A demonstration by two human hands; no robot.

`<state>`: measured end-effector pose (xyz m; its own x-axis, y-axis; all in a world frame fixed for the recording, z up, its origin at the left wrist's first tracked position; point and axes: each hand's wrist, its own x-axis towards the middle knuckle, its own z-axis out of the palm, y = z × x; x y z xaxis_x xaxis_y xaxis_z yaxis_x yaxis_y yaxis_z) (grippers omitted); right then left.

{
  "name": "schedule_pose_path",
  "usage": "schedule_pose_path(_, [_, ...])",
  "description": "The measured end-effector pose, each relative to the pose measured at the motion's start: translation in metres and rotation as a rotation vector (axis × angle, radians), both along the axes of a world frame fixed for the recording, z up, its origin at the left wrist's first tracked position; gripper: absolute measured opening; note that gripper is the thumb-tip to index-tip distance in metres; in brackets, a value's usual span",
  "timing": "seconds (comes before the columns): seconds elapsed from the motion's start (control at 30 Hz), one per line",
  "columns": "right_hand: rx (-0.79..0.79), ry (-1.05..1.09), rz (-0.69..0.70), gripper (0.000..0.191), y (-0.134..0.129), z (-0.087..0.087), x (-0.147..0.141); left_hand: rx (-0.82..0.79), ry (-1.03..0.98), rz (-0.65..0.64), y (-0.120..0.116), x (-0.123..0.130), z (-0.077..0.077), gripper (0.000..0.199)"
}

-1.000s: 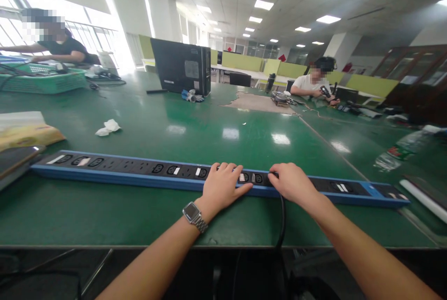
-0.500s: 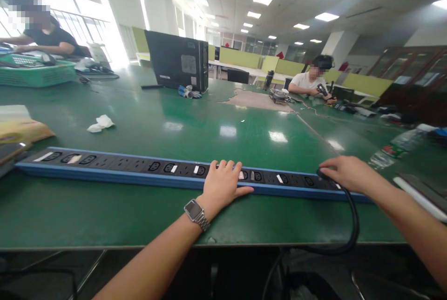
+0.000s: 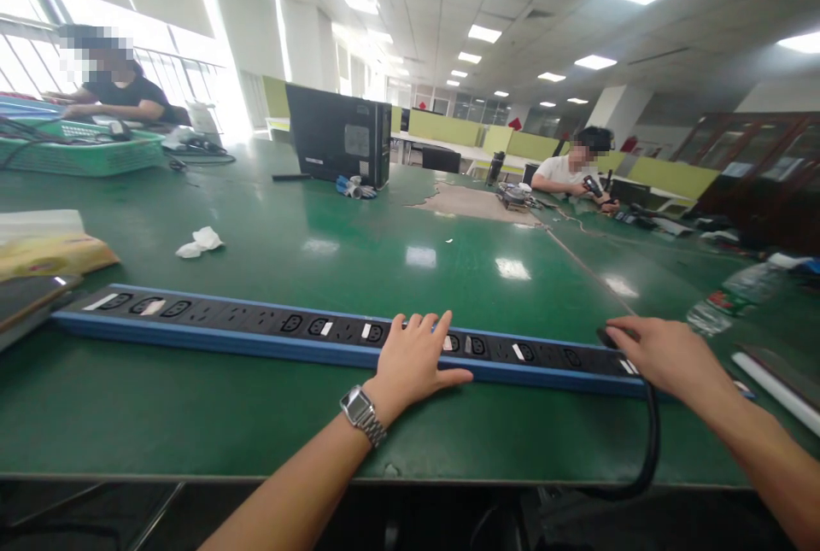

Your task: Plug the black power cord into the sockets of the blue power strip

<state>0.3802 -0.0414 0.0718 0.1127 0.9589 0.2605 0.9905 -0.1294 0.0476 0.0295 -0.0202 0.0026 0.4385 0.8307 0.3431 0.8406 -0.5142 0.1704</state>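
A long power strip (image 3: 221,333) with a blue casing and black sockets lies across the table. Over its middle rests my left hand (image 3: 416,359), fingers spread towards the far edge and thumb out to the right. A metal-banded watch is on that wrist. Near the strip's right end, my right hand (image 3: 659,354) pinches a black plug (image 3: 606,336), mostly hidden by the fingers and palm. From below this hand a thick black cable (image 3: 652,440) hangs down over the table's front edge.
A black computer case (image 3: 339,137) and gloves (image 3: 355,187) stand farther back. A green basket (image 3: 108,154), crumpled tissue (image 3: 200,242) and yellow packet (image 3: 57,254) are leftward. Rightward lie a plastic bottle (image 3: 736,295) and a flat dark device (image 3: 781,380). Two other people sit beyond.
My right hand has shifted right along the strip with the plug, now by its end and the far edge. My left hand stays on the strip. The view has tilted slightly up.
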Motion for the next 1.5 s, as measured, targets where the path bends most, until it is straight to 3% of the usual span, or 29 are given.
schedule_pose_path(0.03, [0.084,0.035,-0.046,0.040,-0.004,0.008,-0.021,0.006,-0.046,-0.034,-0.002,0.004,0.002,0.095])
schedule_pose_path(0.07, [0.137,0.113,-0.007,0.041,-0.008,0.015,-0.046,0.017,-0.096,-0.086,-0.005,0.008,0.003,0.098])
schedule_pose_path(0.13, [0.029,0.337,0.218,0.038,-0.018,0.025,-0.102,0.044,-0.213,-0.209,-0.012,0.017,0.007,0.090])
schedule_pose_path(0.2, [-0.082,0.602,0.435,0.040,-0.027,0.026,-0.147,0.060,-0.322,-0.284,-0.018,0.016,0.011,0.060])
schedule_pose_path(0.27, [0.059,0.839,0.513,0.041,-0.031,0.018,-0.165,0.101,-0.398,-0.238,-0.019,-0.003,0.011,0.033])
schedule_pose_path(0.37, [0.352,0.799,0.349,0.037,-0.026,-0.013,-0.142,0.235,-0.472,0.016,-0.015,-0.063,0.006,0.035])
schedule_pose_path(0.47, [0.351,0.475,0.202,0.042,-0.013,-0.061,-0.102,0.234,-0.569,0.253,-0.011,-0.123,-0.002,0.042])
schedule_pose_path(0.53, [0.366,0.325,0.194,0.044,-0.006,-0.091,-0.087,0.190,-0.561,0.302,-0.009,-0.145,-0.005,0.042])
schedule_pose_path(0.6, [0.412,0.237,0.196,0.043,-0.002,-0.110,-0.082,0.144,-0.514,0.262,-0.007,-0.152,-0.004,0.042])
schedule_pose_path(0.67, [0.447,0.200,0.195,0.042,-0.002,-0.118,-0.084,0.093,-0.463,0.180,-0.003,-0.150,-0.002,0.041])
schedule_pose_path(0.83, [0.472,0.195,0.204,0.041,-0.003,-0.115,-0.087,-0.012,-0.412,0.065,0.004,-0.147,0.003,0.034])
schedule_pose_path(0.97, [0.476,0.196,0.201,0.040,-0.003,-0.115,-0.086,0.082,-0.686,0.165,-0.005,-0.133,0.011,0.037])
schedule_pose_path(1.07, [0.476,0.206,0.192,0.040,-0.002,-0.115,-0.087,0.165,-0.863,0.176,-0.010,-0.100,0.019,0.037])
schedule_pose_path(1.17, [0.473,0.221,0.190,0.040,-0.003,-0.114,-0.087,0.021,-0.649,0.037,-0.007,-0.060,0.018,0.028])
schedule_pose_path(1.27, [0.477,0.222,0.200,0.039,-0.003,-0.114,-0.087,-0.013,-0.479,0.071,-0.004,-0.034,0.010,0.023])
schedule_pose_path(1.5, [0.477,0.276,0.188,0.038,-0.001,-0.116,-0.085,0.033,-0.294,0.093,-0.003,-0.035,0.002,0.029])
